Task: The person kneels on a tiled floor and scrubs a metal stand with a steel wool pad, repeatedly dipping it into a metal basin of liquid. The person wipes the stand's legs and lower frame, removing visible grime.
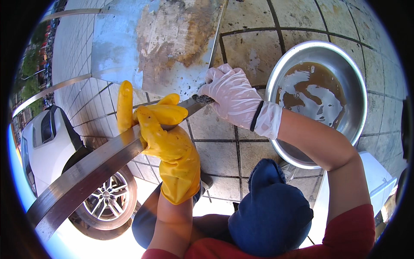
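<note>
My left hand [165, 142], in a thick yellow rubber glove, is wrapped around a square steel bar [97, 162]. One gloved finger stands up on the bar's far side. The bar slants from the lower left up to the corner of a metal panel [181, 48], which is smeared with brown and whitish grime. A thin clear plastic glove with a black band at the wrist covers my right hand [231, 95]. Its fingers pinch a dark, frayed scouring pad [203, 99] against the bar's end, beside the panel's corner. The pad is mostly hidden under the fingers.
To the right stands a round metal basin [359, 106] with murky brown water [310, 90]. Dirty square floor tiles [216, 158] lie beneath. More thin metal bars [51, 94] extend left from the panel. A white car [48, 139] is at the left, a white box [372, 178] at the right.
</note>
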`<state>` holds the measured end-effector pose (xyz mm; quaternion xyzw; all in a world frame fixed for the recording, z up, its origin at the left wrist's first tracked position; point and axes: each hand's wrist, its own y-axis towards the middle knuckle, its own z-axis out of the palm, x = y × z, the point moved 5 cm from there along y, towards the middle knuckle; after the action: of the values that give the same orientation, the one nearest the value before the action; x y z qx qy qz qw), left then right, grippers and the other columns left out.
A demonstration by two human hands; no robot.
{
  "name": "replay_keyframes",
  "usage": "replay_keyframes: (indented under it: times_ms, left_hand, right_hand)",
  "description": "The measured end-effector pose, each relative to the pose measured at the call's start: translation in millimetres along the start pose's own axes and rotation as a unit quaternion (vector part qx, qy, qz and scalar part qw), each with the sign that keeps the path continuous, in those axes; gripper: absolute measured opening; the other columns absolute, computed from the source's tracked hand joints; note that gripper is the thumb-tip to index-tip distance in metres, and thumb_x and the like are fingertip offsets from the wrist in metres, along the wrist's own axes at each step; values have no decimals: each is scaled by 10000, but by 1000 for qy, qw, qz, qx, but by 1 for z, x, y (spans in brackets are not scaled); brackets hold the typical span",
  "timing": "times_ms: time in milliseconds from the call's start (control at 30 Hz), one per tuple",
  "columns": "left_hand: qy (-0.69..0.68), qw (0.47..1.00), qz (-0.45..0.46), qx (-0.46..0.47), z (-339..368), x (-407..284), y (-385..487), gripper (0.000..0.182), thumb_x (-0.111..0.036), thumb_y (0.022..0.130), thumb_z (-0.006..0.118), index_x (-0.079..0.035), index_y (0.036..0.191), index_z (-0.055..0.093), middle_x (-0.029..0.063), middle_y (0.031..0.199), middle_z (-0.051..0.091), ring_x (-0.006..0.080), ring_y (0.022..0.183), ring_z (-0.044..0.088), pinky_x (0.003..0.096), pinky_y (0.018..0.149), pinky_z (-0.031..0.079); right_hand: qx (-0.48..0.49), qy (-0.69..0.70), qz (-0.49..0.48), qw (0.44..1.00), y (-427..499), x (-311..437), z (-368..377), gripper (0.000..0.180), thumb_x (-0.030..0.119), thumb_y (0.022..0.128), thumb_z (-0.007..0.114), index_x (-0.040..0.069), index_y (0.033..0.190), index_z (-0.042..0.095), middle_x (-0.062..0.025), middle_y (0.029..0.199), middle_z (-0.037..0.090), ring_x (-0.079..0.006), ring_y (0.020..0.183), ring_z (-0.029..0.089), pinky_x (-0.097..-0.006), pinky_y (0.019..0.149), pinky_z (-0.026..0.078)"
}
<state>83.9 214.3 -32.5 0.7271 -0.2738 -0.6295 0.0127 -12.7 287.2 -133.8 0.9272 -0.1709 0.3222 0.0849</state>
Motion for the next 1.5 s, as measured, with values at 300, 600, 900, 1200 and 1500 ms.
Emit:
replay_keyframes:
  times_ms: [300, 600, 900, 1200, 1500]
  left_hand:
    - [-19, 999, 6, -25, 1, 3, 0, 523, -201, 1045, 510, 125, 1445, 420, 60, 607, 610, 136, 533, 555, 381, 758, 616]
    - [-7, 1000, 9, -23, 2, 2, 0, 498, -225, 1030, 528, 85, 1415, 465, 48, 595, 584, 118, 534, 549, 387, 781, 621]
    - [3, 1000, 15, -9, 4, 0, 1, 488, -275, 1061, 469, 157, 1289, 458, 81, 603, 615, 128, 532, 549, 345, 773, 615]
    - [42, 999, 14, -2, 0, 6, 0, 513, -278, 1059, 447, 73, 1428, 504, 13, 612, 473, 108, 555, 478, 375, 774, 588]
    - [-36, 999, -34, 2, -7, 15, 0, 540, -257, 1064, 496, 164, 1383, 379, 83, 589, 580, 176, 507, 543, 354, 674, 575]
  right_hand:
    - [27, -144, 73, 986, -1, 16, 19, 171, 179, 839, 660, 112, 973, 740, -94, 966, 627, -279, 1022, 593, -431, 713, 465]
    - [-220, 49, 322, 920, -155, -126, -22, 417, 232, 906, 752, 29, 1229, 582, -187, 1121, 608, -401, 1033, 621, -514, 920, 507]
    - [-306, 78, 285, 905, -162, -149, -4, 283, 82, 1006, 637, 25, 1278, 583, -158, 1177, 631, -298, 1073, 619, -404, 983, 491]
    - [-412, 654, 193, 605, 26, -34, 41, 358, 175, 1090, 545, 19, 1403, 465, -54, 1129, 588, -132, 966, 548, -282, 905, 486]
    - [-418, 605, 372, 567, 34, -36, 99, 333, 153, 1090, 510, -11, 1377, 469, -130, 1147, 619, -220, 1033, 605, -336, 958, 499]
